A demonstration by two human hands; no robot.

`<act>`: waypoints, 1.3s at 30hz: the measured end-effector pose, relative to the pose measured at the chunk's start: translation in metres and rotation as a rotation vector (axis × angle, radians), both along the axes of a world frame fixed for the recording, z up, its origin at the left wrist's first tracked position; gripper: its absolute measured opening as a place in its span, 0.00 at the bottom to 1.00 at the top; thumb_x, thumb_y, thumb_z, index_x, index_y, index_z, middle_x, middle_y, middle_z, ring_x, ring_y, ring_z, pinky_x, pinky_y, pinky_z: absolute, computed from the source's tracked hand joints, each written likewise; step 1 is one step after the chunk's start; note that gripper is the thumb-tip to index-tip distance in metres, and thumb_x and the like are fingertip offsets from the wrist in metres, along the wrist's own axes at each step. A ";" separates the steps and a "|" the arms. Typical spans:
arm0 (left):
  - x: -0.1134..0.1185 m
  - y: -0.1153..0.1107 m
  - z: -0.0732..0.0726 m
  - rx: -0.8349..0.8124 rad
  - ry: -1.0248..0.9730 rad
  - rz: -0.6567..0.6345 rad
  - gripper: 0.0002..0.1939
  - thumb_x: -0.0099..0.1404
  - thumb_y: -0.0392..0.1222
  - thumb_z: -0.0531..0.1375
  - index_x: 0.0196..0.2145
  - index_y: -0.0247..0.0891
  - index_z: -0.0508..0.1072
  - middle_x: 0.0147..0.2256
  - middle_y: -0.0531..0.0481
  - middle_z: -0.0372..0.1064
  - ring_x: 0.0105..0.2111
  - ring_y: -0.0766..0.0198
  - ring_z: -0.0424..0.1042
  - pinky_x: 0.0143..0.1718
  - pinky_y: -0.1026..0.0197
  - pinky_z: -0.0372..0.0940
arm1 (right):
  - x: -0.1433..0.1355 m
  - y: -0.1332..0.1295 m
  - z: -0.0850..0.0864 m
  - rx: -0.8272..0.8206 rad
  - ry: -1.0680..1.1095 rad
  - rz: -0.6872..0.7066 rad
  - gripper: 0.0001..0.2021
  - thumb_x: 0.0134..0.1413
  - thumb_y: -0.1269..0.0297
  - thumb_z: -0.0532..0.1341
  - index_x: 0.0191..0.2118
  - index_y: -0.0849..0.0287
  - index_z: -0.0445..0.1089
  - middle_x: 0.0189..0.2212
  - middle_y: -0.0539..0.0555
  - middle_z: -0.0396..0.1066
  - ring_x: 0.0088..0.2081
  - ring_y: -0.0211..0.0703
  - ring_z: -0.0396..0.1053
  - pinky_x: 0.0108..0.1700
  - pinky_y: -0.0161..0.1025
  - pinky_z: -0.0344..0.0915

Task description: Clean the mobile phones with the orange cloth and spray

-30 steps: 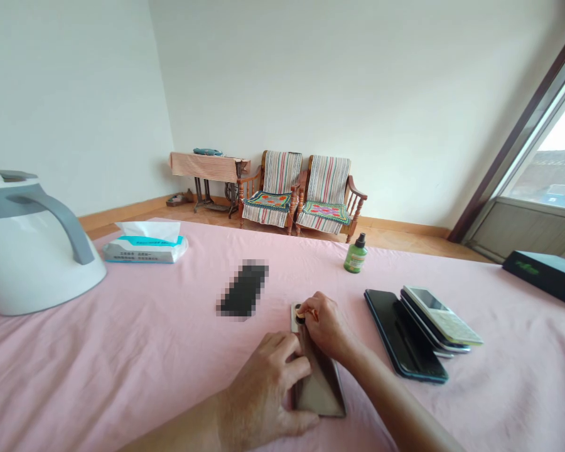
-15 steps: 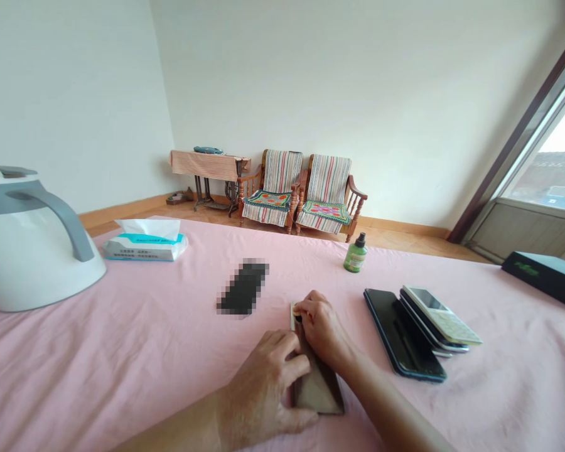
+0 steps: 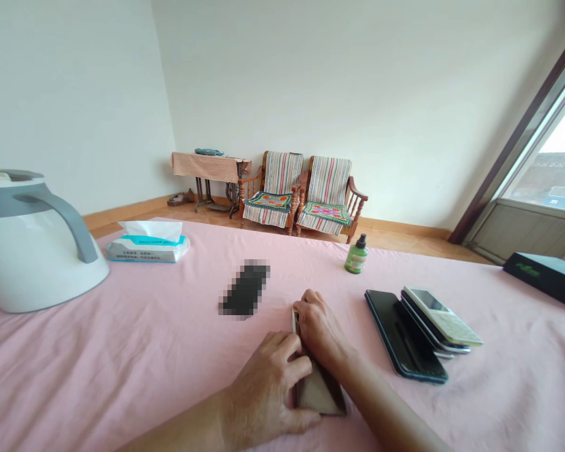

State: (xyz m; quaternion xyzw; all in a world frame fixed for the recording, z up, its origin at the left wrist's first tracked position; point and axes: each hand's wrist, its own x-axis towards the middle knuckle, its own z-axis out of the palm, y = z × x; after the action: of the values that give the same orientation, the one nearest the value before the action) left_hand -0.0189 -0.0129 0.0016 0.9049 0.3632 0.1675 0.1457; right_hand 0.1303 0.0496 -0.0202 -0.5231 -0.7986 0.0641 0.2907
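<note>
A brownish, shiny phone (image 3: 320, 395) lies flat on the pink cloth in front of me, with a pale strip along its far left edge. My left hand (image 3: 268, 383) grips its left side, fingers bent over the edge and thumb along the near end. At the far end, my right hand (image 3: 317, 323) is closed, its fingertips pinched against the phone's top; whatever they hold is hidden. Both hands cover much of the phone's middle. Beyond them lies a dark, pixelated flat object (image 3: 245, 289).
To the right, a dark phone (image 3: 405, 339) lies beside a stack topped by a white keypad phone (image 3: 445, 314). A green spray bottle (image 3: 356, 256) stands behind. At left are a white jug (image 3: 32, 257) and a tissue pack (image 3: 145, 246); a black box (image 3: 546, 279) sits far right.
The right hand's fingertips have shifted slightly at the phone's far end, covering the dark spot seen there before. The left hand keeps its hold. The whole view has shifted slightly.
</note>
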 end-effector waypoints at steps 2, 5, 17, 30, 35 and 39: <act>0.000 0.000 0.000 0.002 -0.002 -0.008 0.22 0.45 0.50 0.71 0.36 0.39 0.73 0.40 0.48 0.63 0.42 0.51 0.62 0.44 0.51 0.61 | -0.001 -0.001 0.002 0.000 -0.014 0.014 0.13 0.52 0.80 0.53 0.25 0.61 0.71 0.30 0.55 0.64 0.35 0.41 0.62 0.36 0.34 0.59; 0.001 0.000 0.000 0.010 -0.006 -0.010 0.22 0.44 0.50 0.72 0.35 0.39 0.73 0.39 0.48 0.64 0.41 0.53 0.62 0.43 0.52 0.62 | -0.001 -0.001 0.006 -0.006 -0.023 0.033 0.13 0.52 0.81 0.53 0.26 0.60 0.72 0.30 0.55 0.65 0.35 0.41 0.62 0.37 0.34 0.59; -0.001 0.000 -0.001 0.035 -0.016 -0.006 0.20 0.45 0.51 0.71 0.34 0.40 0.73 0.38 0.49 0.63 0.41 0.52 0.62 0.43 0.51 0.61 | 0.002 0.001 -0.001 -0.002 0.064 -0.012 0.15 0.50 0.82 0.52 0.26 0.60 0.73 0.29 0.54 0.66 0.35 0.39 0.64 0.38 0.33 0.61; -0.001 0.000 -0.005 0.063 -0.063 -0.017 0.23 0.46 0.52 0.70 0.38 0.40 0.73 0.38 0.47 0.63 0.39 0.53 0.62 0.44 0.50 0.60 | 0.035 0.013 -0.011 0.017 0.209 -0.172 0.13 0.48 0.78 0.55 0.28 0.59 0.76 0.27 0.53 0.70 0.29 0.39 0.69 0.34 0.34 0.63; -0.001 0.000 -0.003 0.044 -0.027 -0.027 0.22 0.46 0.52 0.70 0.38 0.40 0.73 0.38 0.47 0.63 0.39 0.53 0.63 0.42 0.52 0.61 | 0.027 0.010 -0.012 0.009 0.170 -0.112 0.12 0.45 0.79 0.56 0.26 0.57 0.76 0.27 0.52 0.71 0.32 0.41 0.68 0.38 0.35 0.62; -0.001 0.000 -0.002 0.040 -0.014 -0.025 0.22 0.48 0.52 0.70 0.38 0.40 0.73 0.38 0.47 0.64 0.39 0.53 0.63 0.42 0.52 0.61 | 0.022 0.013 -0.012 0.016 0.151 -0.122 0.13 0.47 0.79 0.54 0.27 0.60 0.76 0.28 0.55 0.71 0.34 0.41 0.68 0.39 0.36 0.61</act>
State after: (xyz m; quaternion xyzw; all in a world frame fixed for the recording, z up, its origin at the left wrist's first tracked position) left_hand -0.0201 -0.0131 -0.0004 0.9108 0.3475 0.1795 0.1322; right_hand 0.1522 0.0630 -0.0318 -0.5621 -0.7414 0.0791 0.3579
